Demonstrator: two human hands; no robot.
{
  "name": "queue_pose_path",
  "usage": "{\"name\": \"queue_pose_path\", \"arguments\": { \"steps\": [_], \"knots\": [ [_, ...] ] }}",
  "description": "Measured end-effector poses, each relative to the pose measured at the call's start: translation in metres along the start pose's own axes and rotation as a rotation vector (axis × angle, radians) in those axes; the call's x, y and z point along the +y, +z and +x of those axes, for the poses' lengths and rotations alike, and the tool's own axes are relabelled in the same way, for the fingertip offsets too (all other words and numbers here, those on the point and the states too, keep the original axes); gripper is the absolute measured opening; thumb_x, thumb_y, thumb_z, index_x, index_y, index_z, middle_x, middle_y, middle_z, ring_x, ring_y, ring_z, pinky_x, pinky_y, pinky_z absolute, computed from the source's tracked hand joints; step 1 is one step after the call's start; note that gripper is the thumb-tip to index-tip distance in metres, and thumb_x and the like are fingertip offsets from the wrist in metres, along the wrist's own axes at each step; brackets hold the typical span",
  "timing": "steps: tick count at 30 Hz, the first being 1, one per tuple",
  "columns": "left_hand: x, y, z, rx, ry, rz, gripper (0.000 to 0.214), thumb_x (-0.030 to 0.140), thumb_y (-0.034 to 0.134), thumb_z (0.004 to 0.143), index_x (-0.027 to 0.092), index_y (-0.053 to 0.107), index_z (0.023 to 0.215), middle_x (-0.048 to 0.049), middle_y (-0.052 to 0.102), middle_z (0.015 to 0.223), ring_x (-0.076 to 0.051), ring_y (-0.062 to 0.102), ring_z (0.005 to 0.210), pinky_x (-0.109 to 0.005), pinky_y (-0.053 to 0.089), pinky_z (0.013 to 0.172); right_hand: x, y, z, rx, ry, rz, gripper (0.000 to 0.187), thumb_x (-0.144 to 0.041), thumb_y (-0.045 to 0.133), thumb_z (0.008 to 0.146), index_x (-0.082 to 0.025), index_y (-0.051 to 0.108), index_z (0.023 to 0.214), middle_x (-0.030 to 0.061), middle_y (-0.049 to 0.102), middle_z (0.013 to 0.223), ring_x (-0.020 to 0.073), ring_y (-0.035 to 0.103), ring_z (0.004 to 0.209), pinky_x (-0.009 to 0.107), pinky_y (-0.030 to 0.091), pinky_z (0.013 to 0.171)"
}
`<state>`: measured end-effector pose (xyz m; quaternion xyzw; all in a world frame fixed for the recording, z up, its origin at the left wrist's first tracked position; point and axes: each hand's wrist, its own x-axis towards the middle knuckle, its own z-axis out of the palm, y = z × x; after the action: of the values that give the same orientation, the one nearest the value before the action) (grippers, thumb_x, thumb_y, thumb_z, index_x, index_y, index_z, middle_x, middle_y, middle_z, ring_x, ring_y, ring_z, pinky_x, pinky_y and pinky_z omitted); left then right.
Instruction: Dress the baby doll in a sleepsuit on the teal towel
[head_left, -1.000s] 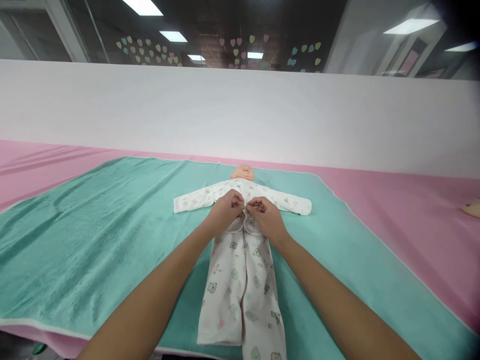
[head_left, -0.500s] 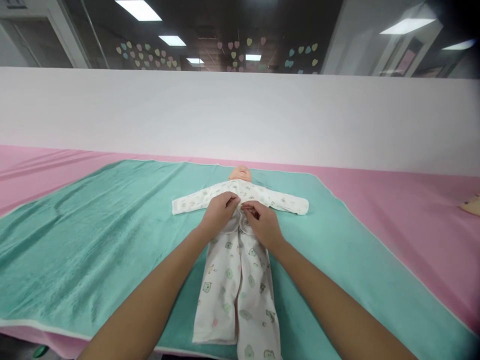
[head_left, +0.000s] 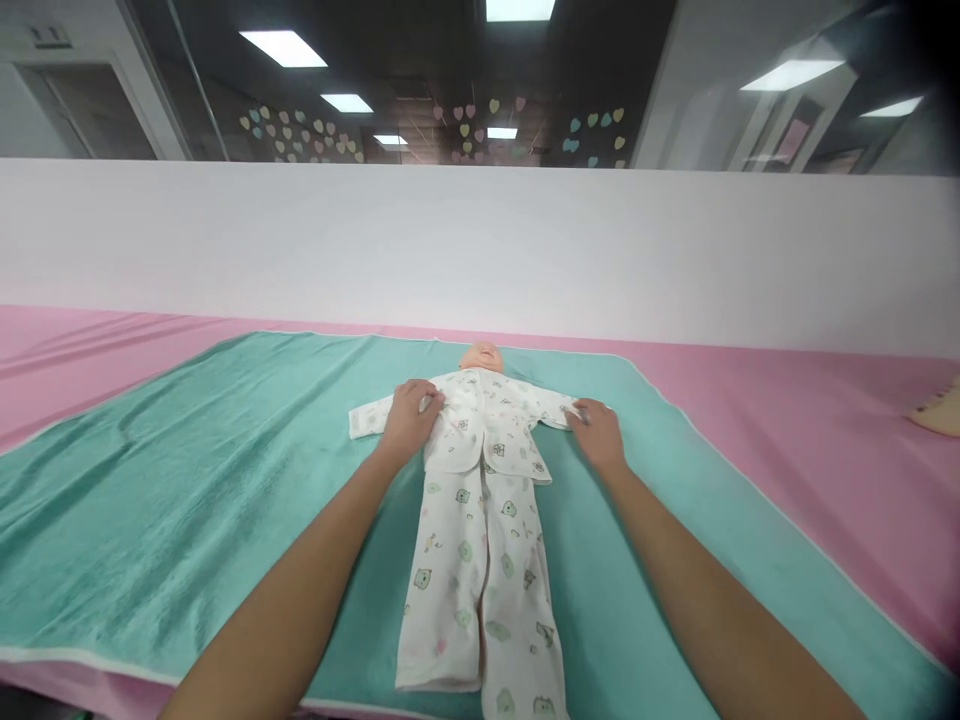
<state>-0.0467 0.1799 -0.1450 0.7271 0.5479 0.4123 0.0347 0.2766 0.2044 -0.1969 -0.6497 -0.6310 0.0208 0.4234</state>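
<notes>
A baby doll lies on its back, its head (head_left: 482,356) at the far end. It wears a white printed baby shirt (head_left: 517,440), closed at the chest, its lower front flaps parted, and white trousers (head_left: 450,570) with green animal prints. My left hand (head_left: 409,420) is curled at the shirt's left side near the underarm, thumb and fingertips together on the fabric. At the outstretched right sleeve, my right hand (head_left: 598,432) has its bent fingertips on the sleeve end and covers the cuff. The left sleeve (head_left: 367,418) sticks out beyond my left hand.
A teal blanket (head_left: 247,480) with a white edge lies under the doll, over a pink cover (head_left: 810,430). Behind stands a low white wall (head_left: 480,250) with dark glass above. A beige object (head_left: 941,410) is partly visible at the right edge.
Both hands were together at the shirt's chest fastening. They have let go and moved apart, the left to the shirt's side, the right out to the right sleeve. The shirt front is now uncovered.
</notes>
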Motion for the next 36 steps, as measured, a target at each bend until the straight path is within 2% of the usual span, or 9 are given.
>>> {"name": "queue_pose_path", "arguments": {
  "steps": [5, 9, 12, 16, 19, 22, 29, 33, 36],
  "knots": [
    [-0.061, -0.031, -0.006, 0.057, -0.256, 0.429, 0.031, 0.038, 0.039, 0.084, 0.018, 0.059, 0.098, -0.0135, 0.056, 0.113, -0.032, 0.044, 0.111, -0.045, 0.039, 0.087, 0.058, -0.028, 0.011, -0.068, 0.338, -0.157, 0.051, -0.057, 0.048, 0.072, -0.014, 0.06, 0.098, 0.0169, 0.059, 0.105, 0.0307, 0.053, 0.096, 0.04, 0.04, 0.078],
    [-0.105, -0.057, -0.015, -0.091, -0.579, 0.531, 0.051, 0.054, 0.033, 0.082, 0.014, 0.057, 0.104, -0.0207, 0.058, 0.11, -0.038, 0.05, 0.105, -0.048, 0.041, 0.078, 0.068, -0.035, 0.012, -0.196, 0.291, 0.031, 0.049, -0.057, 0.052, 0.07, -0.019, 0.058, 0.1, 0.0081, 0.064, 0.092, 0.0237, 0.058, 0.082, 0.034, 0.041, 0.07],
    [-0.116, -0.062, -0.017, -0.192, -0.668, 0.429, 0.052, 0.058, 0.036, 0.079, 0.016, 0.055, 0.105, -0.0171, 0.063, 0.103, -0.035, 0.057, 0.096, -0.041, 0.042, 0.073, 0.067, -0.03, 0.015, -0.229, 0.226, 0.172, 0.046, -0.052, 0.056, 0.069, -0.021, 0.056, 0.103, 0.0025, 0.062, 0.083, 0.0187, 0.057, 0.075, 0.03, 0.041, 0.067],
    [-0.11, -0.055, -0.014, -0.186, -0.577, 0.214, 0.032, 0.042, 0.045, 0.077, 0.021, 0.056, 0.099, -0.005, 0.066, 0.084, -0.022, 0.06, 0.08, -0.028, 0.041, 0.065, 0.071, -0.025, 0.022, -0.203, 0.181, 0.225, 0.04, -0.046, 0.056, 0.069, -0.021, 0.059, 0.1, -0.0007, 0.055, 0.072, 0.014, 0.049, 0.064, 0.028, 0.038, 0.061],
    [-0.108, -0.053, -0.013, -0.054, -0.549, 0.113, 0.029, 0.034, 0.045, 0.076, 0.02, 0.056, 0.098, -0.0023, 0.062, 0.077, -0.018, 0.058, 0.07, -0.026, 0.04, 0.059, 0.076, -0.026, 0.027, -0.174, 0.158, 0.287, 0.037, -0.042, 0.056, 0.069, -0.02, 0.061, 0.099, -0.0013, 0.051, 0.071, 0.0124, 0.045, 0.062, 0.027, 0.037, 0.06],
    [-0.112, -0.055, -0.012, 0.078, -0.606, 0.163, 0.024, 0.032, 0.045, 0.076, 0.019, 0.056, 0.094, -0.004, 0.062, 0.081, -0.02, 0.058, 0.071, -0.027, 0.04, 0.059, 0.078, -0.027, 0.028, -0.154, 0.172, 0.349, 0.038, -0.043, 0.056, 0.07, -0.02, 0.061, 0.1, -0.0006, 0.051, 0.075, 0.0123, 0.047, 0.064, 0.027, 0.038, 0.06],
    [-0.118, -0.052, -0.011, 0.071, -0.599, 0.416, 0.027, 0.024, 0.041, 0.079, 0.019, 0.055, 0.102, -0.011, 0.059, 0.106, -0.028, 0.054, 0.099, -0.038, 0.043, 0.077, 0.078, -0.028, 0.031, -0.096, 0.175, 0.097, 0.03, -0.035, 0.053, 0.071, -0.019, 0.062, 0.094, 0.0062, 0.059, 0.092, 0.0181, 0.055, 0.077, 0.032, 0.043, 0.072],
    [-0.074, -0.032, 0.005, 0.233, -0.346, 0.354, 0.03, 0.027, 0.037, 0.084, 0.017, 0.056, 0.104, -0.0107, 0.055, 0.113, -0.024, 0.048, 0.111, -0.037, 0.037, 0.096, 0.043, -0.02, 0.019, 0.052, -0.06, -0.018, 0.028, -0.03, 0.045, 0.08, -0.021, 0.061, 0.101, 0.009, 0.055, 0.112, 0.0228, 0.052, 0.103, 0.038, 0.041, 0.089],
    [-0.018, 0.001, 0.025, 0.098, -0.077, 0.031, 0.034, 0.033, 0.034, 0.088, 0.02, 0.055, 0.111, -0.0059, 0.054, 0.122, -0.017, 0.048, 0.114, -0.03, 0.037, 0.099, -0.008, -0.006, -0.005, -0.014, -0.32, 0.084, 0.032, -0.032, 0.04, 0.087, -0.021, 0.058, 0.111, 0.0073, 0.054, 0.122, 0.0217, 0.047, 0.115, 0.04, 0.035, 0.101]
  ]
}}
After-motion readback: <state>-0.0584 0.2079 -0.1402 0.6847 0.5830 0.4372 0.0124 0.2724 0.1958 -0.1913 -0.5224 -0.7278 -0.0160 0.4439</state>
